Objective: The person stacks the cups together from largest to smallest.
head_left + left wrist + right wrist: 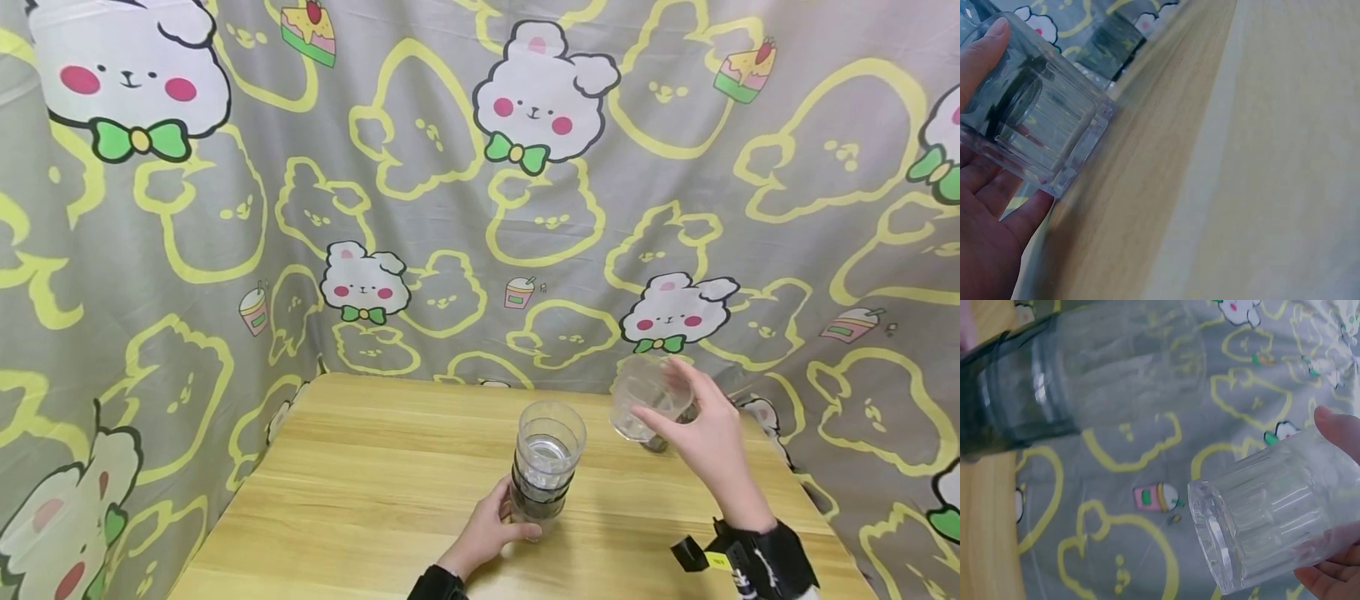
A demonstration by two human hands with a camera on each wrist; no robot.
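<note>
A stack of nested cups [542, 479] stands upright on the table, clear at the top and bottom with dark bands between. My left hand [489, 527] grips it low down, thumb on the near side. In the left wrist view, the lowest clear cup [1063, 119] has a thick base, and a dark rim shows inside it. My right hand [708, 429] holds a single clear cup [1279, 509] by its sides, raised and tilted, to the right of the stack. Behind that cup a dark cup [657, 444] on the table is mostly hidden.
The wooden table [360, 475] carries the cups. A grey curtain [442, 225] with rabbit prints and yellow outlines hangs along its back and sides. A black strap with a small device [757, 558] is on my right wrist.
</note>
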